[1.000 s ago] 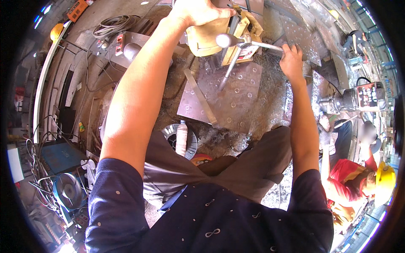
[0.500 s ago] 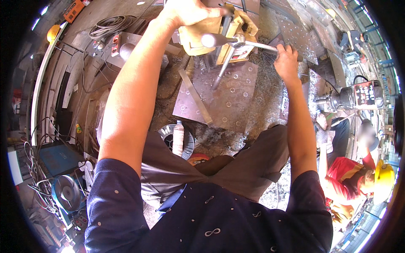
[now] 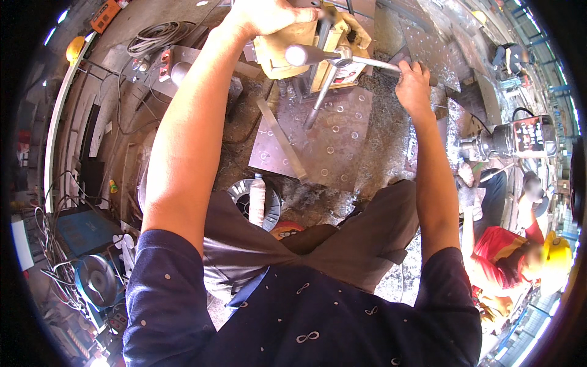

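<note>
A yellow magnetic drill (image 3: 283,54) stands on a steel plate (image 3: 330,140) marked with several chalk-like circles. My left hand (image 3: 264,17) lies over the drill's top, its thumb stretched toward a dark upright part; the picture's upper edge cuts off some of this hand. My right hand (image 3: 414,88) is closed round the dark grip of one spoke of the feed handle (image 3: 344,58). The handle's other spokes point left and down toward me. A flat metal bar (image 3: 281,139) lies aslant on the plate's left part. The drill's cutting end is hidden from view.
Beside my left knee, a bottle (image 3: 257,200) stands by a black wire spool (image 3: 276,205). Coiled cable (image 3: 160,38) lies at the far left. To the right are another drill-like machine (image 3: 526,137) and a person in a yellow helmet (image 3: 555,263). Metal shavings litter the floor.
The drill and both my hands appear a few pixels further left and up, much as the whole view does. The feed handle keeps nearly the same angle. Both hands stay in place on the drill.
</note>
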### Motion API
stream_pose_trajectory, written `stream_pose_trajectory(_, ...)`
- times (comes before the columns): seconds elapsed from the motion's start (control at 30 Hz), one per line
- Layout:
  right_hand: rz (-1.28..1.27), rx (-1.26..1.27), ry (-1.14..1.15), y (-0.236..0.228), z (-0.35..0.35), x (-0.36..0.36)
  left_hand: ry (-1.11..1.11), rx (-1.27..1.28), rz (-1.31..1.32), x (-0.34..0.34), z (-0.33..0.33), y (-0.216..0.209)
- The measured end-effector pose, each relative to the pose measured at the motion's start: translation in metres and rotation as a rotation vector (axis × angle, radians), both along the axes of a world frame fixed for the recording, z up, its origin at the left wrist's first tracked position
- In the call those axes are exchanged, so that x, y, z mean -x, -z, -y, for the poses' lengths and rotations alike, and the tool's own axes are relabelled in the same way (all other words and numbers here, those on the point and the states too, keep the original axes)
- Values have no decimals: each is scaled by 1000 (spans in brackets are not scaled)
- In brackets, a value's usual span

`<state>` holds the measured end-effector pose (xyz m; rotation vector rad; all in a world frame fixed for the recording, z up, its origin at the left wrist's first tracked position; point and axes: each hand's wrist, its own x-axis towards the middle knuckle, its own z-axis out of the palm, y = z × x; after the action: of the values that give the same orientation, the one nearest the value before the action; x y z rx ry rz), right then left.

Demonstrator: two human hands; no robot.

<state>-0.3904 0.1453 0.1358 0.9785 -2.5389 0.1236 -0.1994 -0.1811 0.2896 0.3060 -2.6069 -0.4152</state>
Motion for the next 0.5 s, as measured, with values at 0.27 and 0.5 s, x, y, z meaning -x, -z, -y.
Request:
stream_pose_trajectory(0.27, 32, 17, -46, 8, -1, 22, -38, 30, -46, 0, -8, 10)
stream_pose_trajectory(0.5, 71, 119, -5, 36, -3, 21, -27, 31, -9, 2, -9, 2)
